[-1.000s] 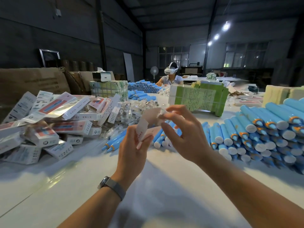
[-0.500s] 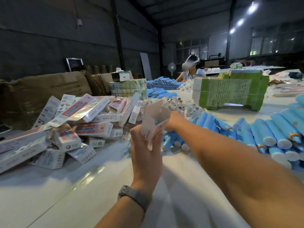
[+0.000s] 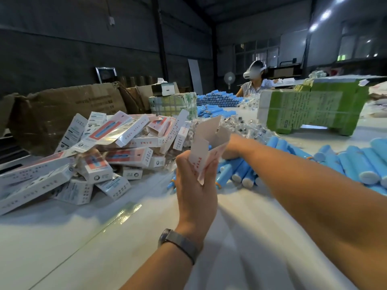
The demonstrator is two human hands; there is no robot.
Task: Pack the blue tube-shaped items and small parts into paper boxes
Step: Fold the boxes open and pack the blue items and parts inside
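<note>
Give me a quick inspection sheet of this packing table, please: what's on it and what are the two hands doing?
Surface: pale glossy table, bare in front of the person.
Job's things: open paper box, flaps up, gripped in the left hand; blue tubes heaped at right and centre; bagged small parts piled behind the box.
Clutter: printed boxes in a loose pile at left; green bundle at far right.
Hands: right hand reaches past the box towards tubes and parts, its fingers hidden behind the box.
Cables: nothing seen.
Surroundings: brown cartons at left; a second person wearing a headset across the table; standing fan; dark walls.
</note>
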